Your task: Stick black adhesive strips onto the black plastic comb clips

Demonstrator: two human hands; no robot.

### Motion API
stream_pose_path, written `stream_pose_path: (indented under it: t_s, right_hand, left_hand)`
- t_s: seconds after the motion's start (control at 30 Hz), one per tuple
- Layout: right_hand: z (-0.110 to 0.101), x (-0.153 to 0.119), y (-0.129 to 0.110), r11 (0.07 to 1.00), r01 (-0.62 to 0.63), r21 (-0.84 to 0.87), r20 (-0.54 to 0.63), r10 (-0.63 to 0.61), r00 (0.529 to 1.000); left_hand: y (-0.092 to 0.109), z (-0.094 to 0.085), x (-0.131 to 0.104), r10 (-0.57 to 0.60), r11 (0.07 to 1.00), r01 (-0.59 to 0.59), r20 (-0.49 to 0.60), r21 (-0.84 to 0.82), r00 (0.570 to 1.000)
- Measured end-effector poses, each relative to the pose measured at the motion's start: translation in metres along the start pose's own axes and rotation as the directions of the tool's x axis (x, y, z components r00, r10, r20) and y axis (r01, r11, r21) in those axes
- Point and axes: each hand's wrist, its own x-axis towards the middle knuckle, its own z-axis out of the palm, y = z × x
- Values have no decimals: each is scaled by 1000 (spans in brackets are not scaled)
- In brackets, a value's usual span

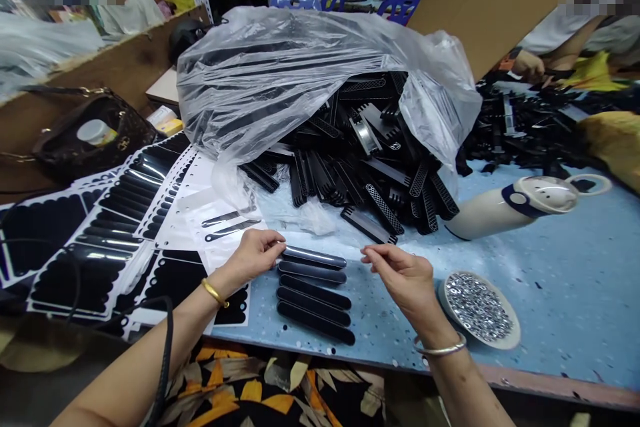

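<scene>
My left hand is closed in a pinch at the left end of a glossy black strip with rounded ends. Below that strip lie several similar black strips, roughly parallel on the blue table. My right hand is held just right of the row, thumb and fingertips pressed together. Whatever may be between those fingertips is too small to make out. To its right stands a white bowl full of small shiny metal pieces.
A clear plastic bag spills black toothed plastic pieces ahead. Sheets of black stickers and a brown handbag lie left. A white bottle leans at right, before a dark pile and another person's hand.
</scene>
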Motion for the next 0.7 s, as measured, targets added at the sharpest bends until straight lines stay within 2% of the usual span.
stream_pose_path:
  t_s: [0.07, 0.13, 0.2, 0.23, 0.27, 0.33, 0.43, 0.53, 0.7]
  right_hand:
    - [4, -6, 5, 995, -88, 56, 57, 85, 995]
    - [12, -12, 10, 988, -130, 80, 101, 121, 987]
    - [22, -15, 13, 988, -128, 80, 100, 120, 988]
    - [27, -15, 14, 990, -117, 74, 99, 109, 989]
    - [30, -14, 14, 993, -101, 65, 101, 94, 990]
    - [35, -10, 14, 997, -62, 35, 108, 58, 992]
    - [38, -2, 12, 1000, -13, -28, 128, 17, 992]
    - [39, 3, 13, 997, 4, -80, 151, 8, 988]
    - [44, 5, 18, 990, 16, -143, 144, 5, 990]
  left_hand:
    - [4, -1, -5, 201, 967, -180, -106, 181, 974]
    - [10, 2, -7, 425, 867, -354, -152, 351, 892]
    - [17, 8, -4, 557, 763, -466, -90, 448, 826]
    - [20, 12, 0, 575, 728, -495, -31, 475, 817]
    - [23, 17, 5, 563, 710, -503, 32, 492, 826]
    - [28, 27, 17, 468, 723, -482, 162, 494, 869]
    - [29, 38, 34, 273, 826, -369, 271, 425, 923]
    - [25, 43, 43, 183, 883, -278, 268, 378, 946]
    - [22, 44, 45, 174, 881, -270, 263, 389, 949]
